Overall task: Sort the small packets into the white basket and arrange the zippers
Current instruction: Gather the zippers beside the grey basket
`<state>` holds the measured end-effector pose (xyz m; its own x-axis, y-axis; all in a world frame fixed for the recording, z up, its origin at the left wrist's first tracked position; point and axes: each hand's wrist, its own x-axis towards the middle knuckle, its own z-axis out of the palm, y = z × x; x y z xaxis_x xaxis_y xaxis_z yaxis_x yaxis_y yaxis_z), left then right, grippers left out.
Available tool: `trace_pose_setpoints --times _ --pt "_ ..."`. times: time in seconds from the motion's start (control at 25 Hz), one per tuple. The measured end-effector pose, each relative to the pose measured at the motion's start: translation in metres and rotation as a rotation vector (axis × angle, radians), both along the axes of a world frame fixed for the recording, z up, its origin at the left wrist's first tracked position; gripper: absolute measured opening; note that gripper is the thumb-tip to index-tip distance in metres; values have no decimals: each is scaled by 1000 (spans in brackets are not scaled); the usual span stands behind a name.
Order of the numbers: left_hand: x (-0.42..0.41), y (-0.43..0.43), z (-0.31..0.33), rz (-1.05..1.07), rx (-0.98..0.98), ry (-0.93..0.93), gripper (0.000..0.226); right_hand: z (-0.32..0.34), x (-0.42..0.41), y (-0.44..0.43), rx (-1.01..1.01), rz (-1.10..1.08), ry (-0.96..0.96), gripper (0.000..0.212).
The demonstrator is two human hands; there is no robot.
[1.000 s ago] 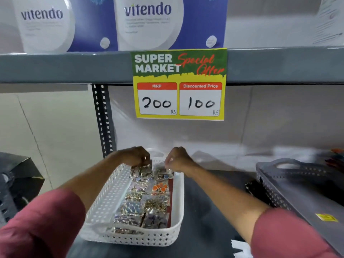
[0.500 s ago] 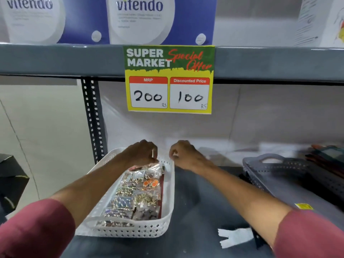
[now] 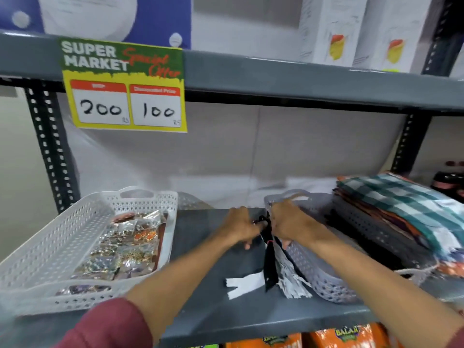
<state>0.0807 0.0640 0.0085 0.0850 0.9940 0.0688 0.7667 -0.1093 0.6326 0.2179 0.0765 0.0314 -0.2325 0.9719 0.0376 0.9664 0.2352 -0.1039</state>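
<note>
Both of my hands meet at the centre of the frame over a grey shelf. My left hand and right hand close around the top of a bundle of zippers, black and white tapes hanging down from the grip and fanning out against the near wall of a grey basket at right of centre. The lower ends of the white tapes rest on the shelf beside that basket. One loose white zipper lies flat on the shelf just left of the bundle, apart from my hands.

At lower left sits the white basket, well apart from the zippers; small packets of beads and trinkets lie in rows along its right half, its left half bare.

At right, behind the grey basket, a stack of folded cloth has a green check piece on top. At upper left a "Super Market Special Offer" price card hangs from the shelf above, marked 200 and 100.
</note>
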Motion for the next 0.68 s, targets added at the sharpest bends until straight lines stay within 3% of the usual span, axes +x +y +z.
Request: trace_pose_setpoints --times 0.04,0.2,0.4,0.56,0.68 --pt "10 0 -7 31 -34 -32 41 -5 -2 -6 -15 10 10 4" --pt "25 -10 -21 104 -35 -30 20 -31 -17 -21 21 2 -73 34" --pt "8 -7 -27 163 -29 -60 34 -43 -22 -27 9 1 -76 34" --pt "-9 -5 -17 214 33 -17 39 -13 -9 -34 5 63 93 9" --pt "-13 -5 20 249 102 -112 38 29 30 -35 133 6 297 30"
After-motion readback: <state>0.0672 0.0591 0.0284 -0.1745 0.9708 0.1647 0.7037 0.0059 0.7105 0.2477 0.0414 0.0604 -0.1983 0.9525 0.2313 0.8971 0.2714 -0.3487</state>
